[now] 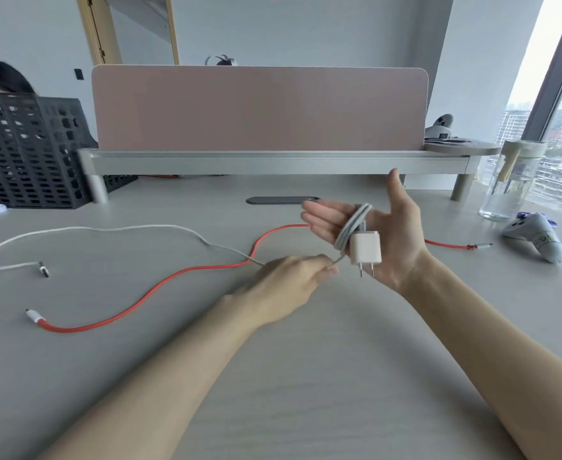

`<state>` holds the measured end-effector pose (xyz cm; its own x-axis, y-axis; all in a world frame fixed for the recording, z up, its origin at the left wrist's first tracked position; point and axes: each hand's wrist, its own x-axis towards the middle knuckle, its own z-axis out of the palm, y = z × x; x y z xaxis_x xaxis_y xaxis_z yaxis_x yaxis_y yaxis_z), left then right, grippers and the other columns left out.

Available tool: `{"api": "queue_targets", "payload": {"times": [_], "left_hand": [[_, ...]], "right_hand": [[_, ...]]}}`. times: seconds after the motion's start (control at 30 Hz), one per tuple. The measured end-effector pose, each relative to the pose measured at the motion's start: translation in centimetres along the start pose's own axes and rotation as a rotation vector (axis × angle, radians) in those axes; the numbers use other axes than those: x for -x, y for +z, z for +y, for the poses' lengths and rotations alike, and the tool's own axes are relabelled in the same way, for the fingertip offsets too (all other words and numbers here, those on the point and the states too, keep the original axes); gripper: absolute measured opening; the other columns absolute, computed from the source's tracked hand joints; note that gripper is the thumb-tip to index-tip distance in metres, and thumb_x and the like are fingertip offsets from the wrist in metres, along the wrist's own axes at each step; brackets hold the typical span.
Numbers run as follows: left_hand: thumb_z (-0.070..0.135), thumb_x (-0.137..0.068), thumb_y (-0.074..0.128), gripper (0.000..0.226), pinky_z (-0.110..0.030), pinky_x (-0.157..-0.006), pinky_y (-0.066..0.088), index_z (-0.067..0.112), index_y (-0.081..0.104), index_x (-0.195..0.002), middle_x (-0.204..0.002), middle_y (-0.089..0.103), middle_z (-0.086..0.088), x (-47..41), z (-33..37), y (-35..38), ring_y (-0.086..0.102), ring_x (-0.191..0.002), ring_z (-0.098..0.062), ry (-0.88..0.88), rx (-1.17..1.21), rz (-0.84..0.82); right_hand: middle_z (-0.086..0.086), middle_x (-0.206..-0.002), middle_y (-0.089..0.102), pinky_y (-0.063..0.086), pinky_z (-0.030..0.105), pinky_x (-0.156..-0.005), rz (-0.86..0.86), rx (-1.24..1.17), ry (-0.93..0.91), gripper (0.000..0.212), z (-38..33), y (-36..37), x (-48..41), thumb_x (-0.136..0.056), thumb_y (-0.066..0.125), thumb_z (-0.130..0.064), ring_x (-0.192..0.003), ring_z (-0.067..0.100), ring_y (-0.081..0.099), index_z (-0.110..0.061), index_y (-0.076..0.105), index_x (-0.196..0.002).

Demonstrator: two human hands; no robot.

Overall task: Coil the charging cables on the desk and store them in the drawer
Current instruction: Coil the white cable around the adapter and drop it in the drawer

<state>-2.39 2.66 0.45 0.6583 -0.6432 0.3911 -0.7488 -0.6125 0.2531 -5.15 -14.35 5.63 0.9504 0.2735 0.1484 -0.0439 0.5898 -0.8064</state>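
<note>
Left hand [289, 280] pinched the white braided charging cable [107, 229], slack trailing left along the bench [306, 360]; outstretched right hand [382, 234] carried its loops [352, 224].

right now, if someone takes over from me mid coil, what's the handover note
Left hand: pinch grip on the white cable near the charger plug.
Right hand: open, palm up, a few loops of white cable round the fingers, plug lying on the palm.
The rest of the white cable trails left across the desk; the red cable lies uncoiled on it.
Done: white coil started.
Left: finish it, coil the red cable, store both. No drawer in view.
</note>
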Motion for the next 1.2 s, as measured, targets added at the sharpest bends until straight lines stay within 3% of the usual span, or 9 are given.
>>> {"api": "queue_targets", "payload": {"times": [0.17,0.33,0.43,0.53,0.7,0.87,0.97,1.07,1.2], "left_hand": [[0.038,-0.097,0.045,0.030,-0.034,-0.055,0.041,0.013,0.059,-0.087,-0.082,0.061,-0.001,-0.9,1.6,-1.0,0.058,-0.076,-0.027,0.350,-0.207,0.176],[0.032,-0.087,0.064,0.021,-0.031,-0.063,0.041,0.016,0.062,-0.074,-0.072,0.050,0.009,-0.7,-0.5,-3.2,0.046,-0.072,-0.009,0.304,0.048,0.262],[0.018,-0.080,0.072,0.014,-0.022,-0.061,0.032,0.015,0.063,-0.070,-0.067,0.042,0.013,-0.9,-0.6,-3.4,0.040,-0.070,-0.001,0.254,0.207,0.325],[0.007,-0.076,0.076,0.011,-0.025,-0.061,0.035,0.009,0.066,-0.071,-0.068,0.048,0.005,-1.3,-0.5,-3.0,0.046,-0.068,-0.009,0.218,0.288,0.380],[0.017,-0.089,0.061,0.012,-0.031,-0.075,0.047,0.019,0.071,-0.083,-0.076,0.064,0.008,-1.4,-1.0,-1.8,0.061,-0.077,-0.012,0.056,0.610,0.263],[0.012,-0.086,0.050,0.023,-0.039,-0.085,0.051,0.026,0.068,-0.092,-0.086,0.070,0.007,-1.5,-2.2,-0.2,0.065,-0.086,-0.010,0.014,0.684,0.190],[0.005,-0.084,0.046,0.023,-0.039,-0.074,0.052,0.011,0.066,-0.094,-0.082,0.068,-0.007,-1.6,-2.6,0.2,0.062,-0.077,-0.015,-0.035,0.705,0.187],[0.000,-0.090,0.040,0.021,-0.023,-0.051,0.046,0.002,0.059,-0.083,-0.051,0.056,0.002,-1.4,-2.1,-0.1,0.053,-0.045,-0.008,-0.059,0.893,0.113],[0.003,-0.101,0.022,0.039,-0.017,-0.037,0.037,0.014,0.034,-0.065,-0.032,0.035,0.008,-1.5,-1.1,-0.7,0.033,-0.026,-0.005,-0.082,0.996,0.045]], "right_hand": [[0.022,-0.113,0.070,0.048,0.040,-0.098,0.239,0.367,0.134,0.110,0.0,-1.5,0.2,-0.081,0.022,-0.086,-0.107,0.030,0.069,0.009,0.053,-0.127],[0.032,-0.106,0.068,0.056,0.037,-0.087,-0.032,0.638,0.420,0.124,1.0,0.3,0.5,-0.077,-0.001,-0.088,-0.093,0.035,0.069,0.015,0.065,-0.104],[0.034,-0.101,0.068,0.057,0.037,-0.083,-0.138,0.675,0.551,0.131,1.8,1.2,0.6,-0.073,-0.002,-0.089,-0.088,0.036,0.069,0.018,0.059,-0.115],[0.032,-0.097,0.069,0.056,0.038,-0.084,-0.218,0.631,0.616,0.133,2.2,1.4,0.7,-0.070,0.000,-0.091,-0.087,0.037,0.069,0.019,0.056,-0.119],[0.029,-0.091,0.069,0.056,0.034,-0.076,-0.246,0.495,0.513,0.126,1.7,1.6,0.9,-0.071,0.000,-0.090,-0.081,0.035,0.068,0.011,0.067,-0.106],[0.028,-0.084,0.068,0.055,0.034,-0.070,-0.195,0.393,0.381,0.116,1.9,1.8,0.8,-0.078,0.003,-0.086,-0.075,0.036,0.067,0.010,0.066,-0.095],[0.026,-0.081,0.069,0.056,0.032,-0.067,-0.143,0.350,0.327,0.086,2.3,2.0,0.9,-0.090,0.021,-0.068,-0.072,0.034,0.068,0.004,0.068,-0.086],[0.023,-0.075,0.069,0.056,0.030,-0.064,-0.076,0.332,0.277,0.049,2.8,2.5,0.9,-0.092,0.039,-0.040,-0.068,0.032,0.068,0.001,0.064,-0.082],[0.021,-0.072,0.069,0.058,0.030,-0.063,-0.015,0.251,0.234,0.043,3.3,3.0,0.9,-0.097,0.038,-0.030,-0.067,0.032,0.069,0.000,0.063,-0.080]]}}
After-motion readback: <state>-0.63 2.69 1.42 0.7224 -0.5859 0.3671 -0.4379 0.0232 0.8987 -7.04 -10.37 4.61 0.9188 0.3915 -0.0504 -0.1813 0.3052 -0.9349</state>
